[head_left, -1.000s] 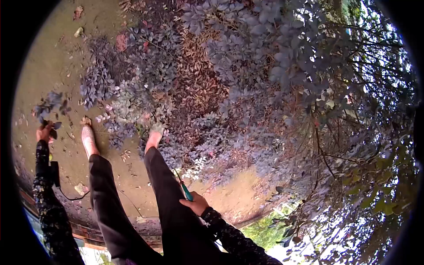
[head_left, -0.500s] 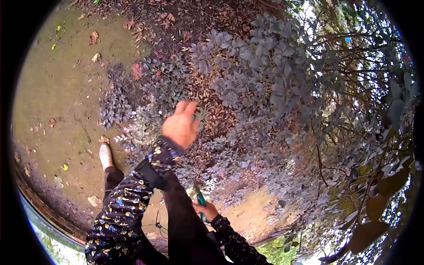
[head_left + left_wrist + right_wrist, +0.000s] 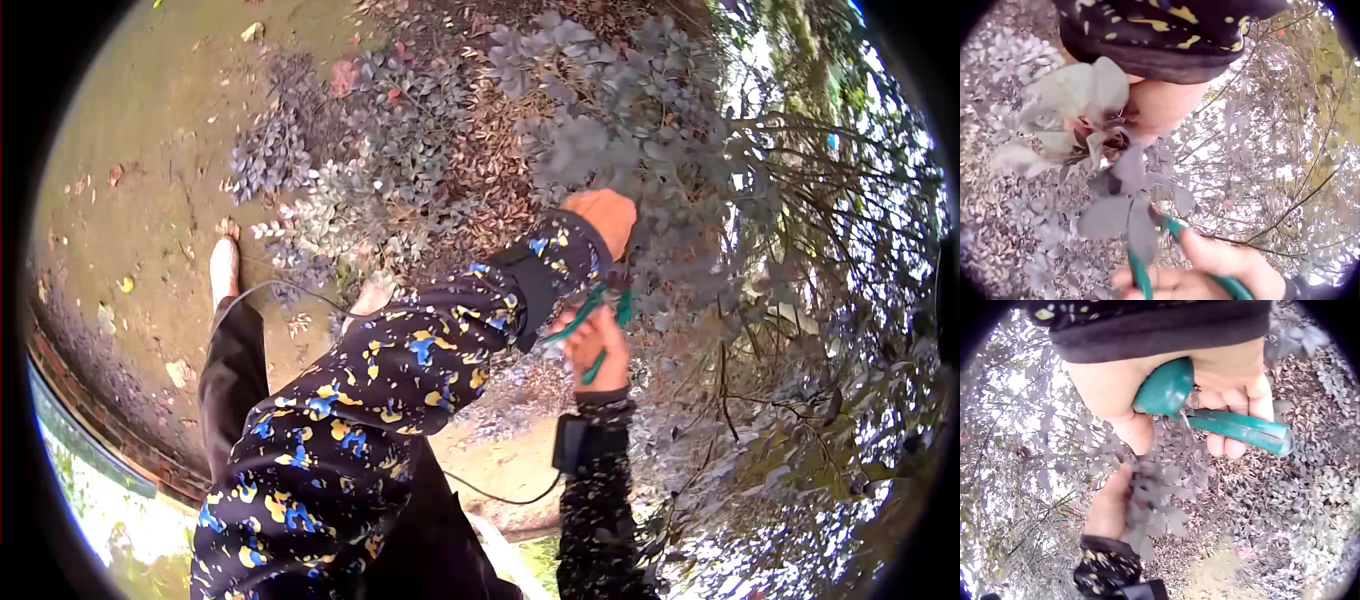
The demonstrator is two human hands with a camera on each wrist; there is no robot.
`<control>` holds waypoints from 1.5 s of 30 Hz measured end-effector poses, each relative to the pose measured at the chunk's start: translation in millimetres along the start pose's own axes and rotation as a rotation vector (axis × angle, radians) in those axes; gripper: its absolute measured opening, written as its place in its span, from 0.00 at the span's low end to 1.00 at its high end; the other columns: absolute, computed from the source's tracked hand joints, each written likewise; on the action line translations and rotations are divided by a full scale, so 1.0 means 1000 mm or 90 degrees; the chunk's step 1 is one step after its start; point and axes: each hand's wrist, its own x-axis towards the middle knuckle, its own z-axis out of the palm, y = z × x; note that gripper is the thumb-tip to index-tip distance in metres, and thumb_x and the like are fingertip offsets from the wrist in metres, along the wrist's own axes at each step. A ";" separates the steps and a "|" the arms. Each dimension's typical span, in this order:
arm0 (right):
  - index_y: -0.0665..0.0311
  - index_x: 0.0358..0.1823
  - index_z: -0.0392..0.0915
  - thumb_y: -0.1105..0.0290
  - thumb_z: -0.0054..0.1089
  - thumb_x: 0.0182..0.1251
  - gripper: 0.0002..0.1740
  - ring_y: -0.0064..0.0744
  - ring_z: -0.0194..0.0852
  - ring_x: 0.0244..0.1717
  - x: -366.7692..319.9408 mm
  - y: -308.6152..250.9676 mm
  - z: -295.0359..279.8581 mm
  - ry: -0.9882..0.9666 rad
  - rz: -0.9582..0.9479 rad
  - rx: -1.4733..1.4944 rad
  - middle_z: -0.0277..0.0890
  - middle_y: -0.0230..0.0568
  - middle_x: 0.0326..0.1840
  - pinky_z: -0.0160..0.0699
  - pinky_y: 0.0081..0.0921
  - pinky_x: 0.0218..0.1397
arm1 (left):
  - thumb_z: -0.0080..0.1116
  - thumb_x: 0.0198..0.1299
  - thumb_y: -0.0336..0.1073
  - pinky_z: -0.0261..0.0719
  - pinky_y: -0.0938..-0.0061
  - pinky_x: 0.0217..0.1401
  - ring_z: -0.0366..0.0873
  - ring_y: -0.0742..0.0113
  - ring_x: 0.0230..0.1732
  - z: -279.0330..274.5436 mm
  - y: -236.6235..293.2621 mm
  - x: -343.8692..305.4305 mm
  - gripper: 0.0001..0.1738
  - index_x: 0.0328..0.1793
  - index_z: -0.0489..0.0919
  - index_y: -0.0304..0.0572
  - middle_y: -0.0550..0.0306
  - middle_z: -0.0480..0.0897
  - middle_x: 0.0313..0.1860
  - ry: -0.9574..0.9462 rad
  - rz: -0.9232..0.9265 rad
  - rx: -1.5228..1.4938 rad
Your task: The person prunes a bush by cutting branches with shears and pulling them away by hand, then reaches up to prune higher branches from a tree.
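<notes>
My left hand (image 3: 605,220) reaches into the grey-leaved bush at mid-height. In the right wrist view its thumb and fingers pinch a leafy sprig (image 3: 1160,512), whose broad leaves partly cover the fingers in the left wrist view. Just below, my right hand (image 3: 605,348) grips pruning shears (image 3: 1241,430) with green handles. These handles stand spread apart, the fingers round one and the palm against the other. From the left wrist side, the shears' head lies close behind the sprig's leaves (image 3: 1105,219); the blades are mostly hidden.
Dense shrubs (image 3: 400,150) over dry fallen leaves fill the middle, with thin bare branches (image 3: 800,125) on the right. A dirt path (image 3: 140,250) runs along the left to a brick edging (image 3: 110,430). A black cable (image 3: 500,497) hangs by the right wrist.
My left hand, which held a cut sprig far left a second ago, has crossed emptied to the bush and taken a sprig there. My right hand has risen with the shears from beside the leg.
</notes>
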 end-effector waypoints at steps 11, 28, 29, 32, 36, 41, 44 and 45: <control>0.69 0.48 0.68 0.53 0.51 0.60 0.25 0.37 0.74 0.40 -0.002 -0.010 -0.045 0.003 0.073 -0.196 0.74 0.43 0.37 0.71 0.30 0.45 | 0.54 0.49 0.38 0.75 0.59 0.38 0.78 0.48 0.34 0.025 -0.031 -0.035 0.09 0.26 0.79 0.40 0.44 0.79 0.29 0.062 -0.069 0.055; 0.66 0.47 0.69 0.51 0.57 0.57 0.26 0.31 0.74 0.39 0.005 -0.072 -0.074 -0.018 -0.006 -0.271 0.73 0.38 0.39 0.70 0.24 0.38 | 0.58 0.47 0.41 0.74 0.59 0.35 0.76 0.46 0.31 0.019 -0.023 -0.038 0.13 0.24 0.78 0.38 0.45 0.78 0.24 -0.035 -0.071 -0.043; 0.67 0.47 0.69 0.52 0.57 0.57 0.26 0.30 0.73 0.37 0.008 -0.074 -0.075 -0.013 0.002 -0.282 0.73 0.37 0.37 0.70 0.23 0.36 | 0.57 0.47 0.41 0.74 0.59 0.35 0.76 0.46 0.31 0.021 -0.023 -0.039 0.13 0.24 0.78 0.38 0.45 0.78 0.23 -0.026 -0.062 -0.048; 0.69 0.45 0.70 0.53 0.55 0.59 0.24 0.27 0.72 0.31 0.013 -0.070 -0.079 -0.016 0.008 -0.270 0.72 0.36 0.29 0.68 0.21 0.28 | 0.57 0.48 0.41 0.74 0.59 0.35 0.76 0.45 0.30 0.024 -0.031 -0.039 0.13 0.24 0.79 0.38 0.44 0.77 0.23 -0.009 -0.049 -0.054; 0.67 0.41 0.70 0.54 0.48 0.63 0.21 0.28 0.67 0.25 -0.007 -0.045 -0.073 0.022 -0.014 -0.284 0.68 0.33 0.22 0.68 0.26 0.31 | 0.56 0.49 0.41 0.74 0.59 0.35 0.76 0.45 0.31 0.020 -0.033 -0.042 0.13 0.24 0.79 0.38 0.44 0.77 0.23 -0.064 -0.060 -0.015; 0.64 0.34 0.69 0.56 0.50 0.62 0.16 0.22 0.62 0.19 -0.043 0.013 -0.064 0.257 -0.051 -0.024 0.64 0.30 0.17 0.63 0.23 0.25 | 0.54 0.47 0.37 0.75 0.60 0.32 0.77 0.50 0.29 0.049 -0.040 -0.081 0.10 0.22 0.79 0.37 0.47 0.78 0.23 -0.182 -0.073 0.005; 0.59 0.28 0.70 0.58 0.56 0.57 0.12 0.19 0.54 0.11 -0.092 0.071 -0.032 0.194 0.082 -0.213 0.58 0.24 0.13 0.53 0.18 0.13 | 0.52 0.44 0.34 0.76 0.64 0.29 0.77 0.55 0.25 0.028 -0.066 -0.138 0.07 0.20 0.78 0.40 0.53 0.76 0.18 -0.128 -0.144 0.123; 0.61 0.28 0.71 0.60 0.55 0.57 0.12 0.20 0.58 0.12 -0.106 0.107 -0.009 0.174 0.103 -0.193 0.61 0.25 0.14 0.55 0.17 0.12 | 0.52 0.42 0.35 0.76 0.64 0.29 0.77 0.56 0.25 0.025 -0.114 -0.166 0.07 0.20 0.78 0.42 0.54 0.76 0.19 -0.214 -0.137 0.143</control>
